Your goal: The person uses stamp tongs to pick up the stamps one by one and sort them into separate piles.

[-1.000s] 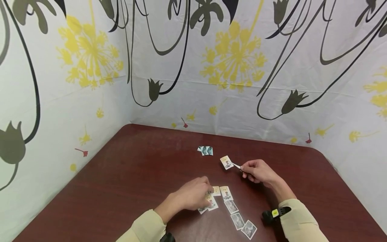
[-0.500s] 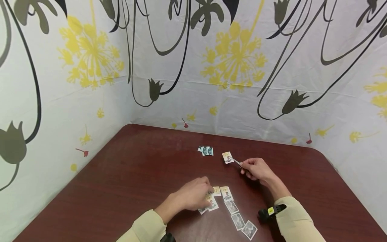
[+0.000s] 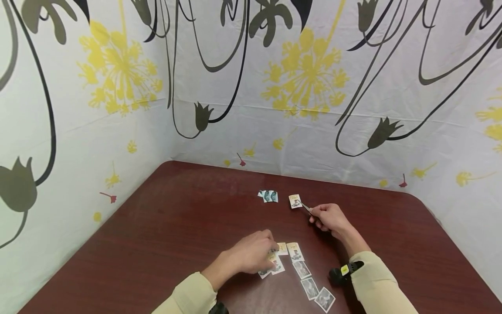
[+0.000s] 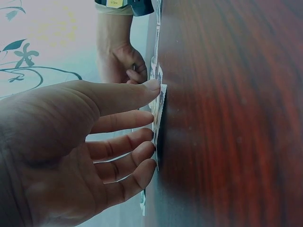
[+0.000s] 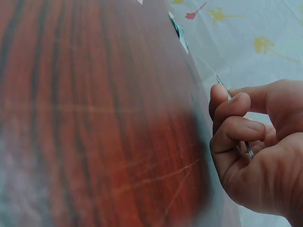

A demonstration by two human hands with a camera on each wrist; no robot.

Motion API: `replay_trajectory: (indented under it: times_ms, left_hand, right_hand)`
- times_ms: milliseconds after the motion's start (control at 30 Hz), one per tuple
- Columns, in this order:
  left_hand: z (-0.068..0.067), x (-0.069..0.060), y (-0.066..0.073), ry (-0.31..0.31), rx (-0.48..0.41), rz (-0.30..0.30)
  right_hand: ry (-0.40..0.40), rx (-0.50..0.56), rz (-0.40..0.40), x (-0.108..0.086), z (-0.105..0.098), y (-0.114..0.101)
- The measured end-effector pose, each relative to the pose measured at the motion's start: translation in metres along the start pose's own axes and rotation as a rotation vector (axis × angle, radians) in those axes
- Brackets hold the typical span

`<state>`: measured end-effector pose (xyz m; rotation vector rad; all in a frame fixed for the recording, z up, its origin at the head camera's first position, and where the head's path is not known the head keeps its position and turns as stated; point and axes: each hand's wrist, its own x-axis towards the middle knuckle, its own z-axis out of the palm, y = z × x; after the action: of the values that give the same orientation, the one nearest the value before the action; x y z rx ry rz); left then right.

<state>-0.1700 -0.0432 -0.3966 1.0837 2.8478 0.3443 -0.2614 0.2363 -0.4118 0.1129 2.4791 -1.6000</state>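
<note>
Just to the right of the teal stamps [image 3: 270, 196], locate the yellow-topped stamp [image 3: 295, 200] at the tips of the metal tweezers [image 3: 306, 207]. The tips meet its right side; you cannot tell whether its underside touches the wood-grain table [image 3: 188, 226].

Toward you and to the right of the teal stamps is your right hand [image 3: 328, 218]. Its thumb and fingers are drawn in narrow around the tweezers — the right wrist view shows the rear end of the tool emerging below the curled fingers.

On the near side of the teal stamps, well apart from them, your left hand [image 3: 251, 252] reaches over the partly covered stamps [image 3: 278, 266]. Its thumb and fingers stand moderately wide and bent, tips down at the paper — how firmly they press, you cannot tell.

Also nearer you than the teal stamps, and to their right, find the uncovered yellow-topped stamp [image 3: 295, 251]. From it, three grey picture stamps [image 3: 310, 288] continue in a curve away from the teal stamps. Beyond the teal stamps hangs the flower-print cloth [image 3: 235, 87].
</note>
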Motion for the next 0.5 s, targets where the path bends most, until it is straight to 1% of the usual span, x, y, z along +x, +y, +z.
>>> replay_trajectory:
  times_ms: [167,300,500]
  left_hand:
    - [0.001,0.001,0.000,-0.004,0.003,-0.001]
    - [0.002,0.002,0.000,-0.009,0.010,0.000]
    - [0.002,0.002,-0.001,-0.011,0.013,0.001]
  right_hand:
    - [-0.012,-0.004,0.018,0.005,-0.002,0.001]
    - [-0.035,0.023,0.019,0.012,-0.004,0.002]
    - [-0.036,0.071,0.044,0.018,-0.002,0.003]
